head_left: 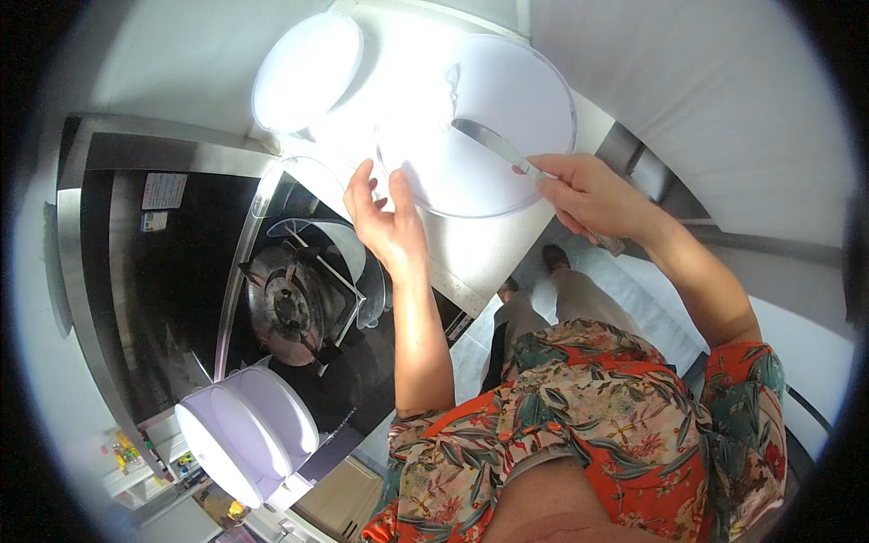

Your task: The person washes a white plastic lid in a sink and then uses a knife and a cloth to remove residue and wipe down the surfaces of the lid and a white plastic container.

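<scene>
Large clear bowl (493, 127): stands on the white table (471, 249), overexposed, contents washed out; taken as landmark; right hand (588, 195): at the bowl's near right rim, clenched around the handle of a table knife (507, 152), blade reaching over the rim into the bowl; left hand (389, 222): at the bowl's near left edge, fingers loosely spread and holding nothing, fingertips at or just short of the rim, contact not clear; white round lid or dish (306, 71): left of the bowl, beyond it; gas burner (288, 308) on black hob: left of the bowl, nearer the person; white tub (244, 434): well apart from the bowl, at the hob's near corner.
</scene>
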### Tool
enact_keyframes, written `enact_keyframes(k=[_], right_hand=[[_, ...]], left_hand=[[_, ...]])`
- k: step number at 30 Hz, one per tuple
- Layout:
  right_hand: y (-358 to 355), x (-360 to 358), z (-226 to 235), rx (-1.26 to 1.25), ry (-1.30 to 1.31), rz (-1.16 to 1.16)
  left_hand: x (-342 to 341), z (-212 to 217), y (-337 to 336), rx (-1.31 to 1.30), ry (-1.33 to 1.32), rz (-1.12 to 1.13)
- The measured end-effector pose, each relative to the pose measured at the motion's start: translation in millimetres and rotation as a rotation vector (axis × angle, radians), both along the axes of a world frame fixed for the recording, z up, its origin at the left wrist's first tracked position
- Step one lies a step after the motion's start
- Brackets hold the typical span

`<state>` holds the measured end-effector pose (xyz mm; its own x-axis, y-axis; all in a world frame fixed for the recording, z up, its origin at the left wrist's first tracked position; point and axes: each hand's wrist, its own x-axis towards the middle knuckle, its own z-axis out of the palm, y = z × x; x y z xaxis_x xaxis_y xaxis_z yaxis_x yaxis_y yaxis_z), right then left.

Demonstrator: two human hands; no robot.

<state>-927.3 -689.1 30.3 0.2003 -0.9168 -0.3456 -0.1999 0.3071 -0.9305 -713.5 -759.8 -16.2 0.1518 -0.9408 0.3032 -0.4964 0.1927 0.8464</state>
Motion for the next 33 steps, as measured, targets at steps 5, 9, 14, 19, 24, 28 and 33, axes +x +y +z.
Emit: enact_keyframes(k=[5, 9, 14, 19, 24, 28, 33], right_hand=[[6, 6, 4, 0.017, -0.036, 0.007], [17, 9, 4, 0.086, -0.127, 0.002], [29, 14, -4, 0.109, -0.167, 0.033], [44, 10, -3, 0.128, -0.214, -0.005], [49, 7, 3, 0.142, -0.190, -0.008], [54, 3, 10, 0.131, -0.124, -0.075], [50, 12, 15, -0.040, -0.035, -0.086]], left_hand=[[5, 8, -34, -0.116, -0.367, -0.055], [-31, 39, -15, -0.165, -0.205, -0.268], [-26, 27, 23, -0.250, -0.418, -0.439], [-6, 19, 31, -0.202, -0.393, -0.409], [6, 31, 33, -0.041, -0.125, -0.419], [5, 36, 11, 0.084, -0.117, -0.177], [-14, 41, -1, 0.192, -0.541, -0.357]])
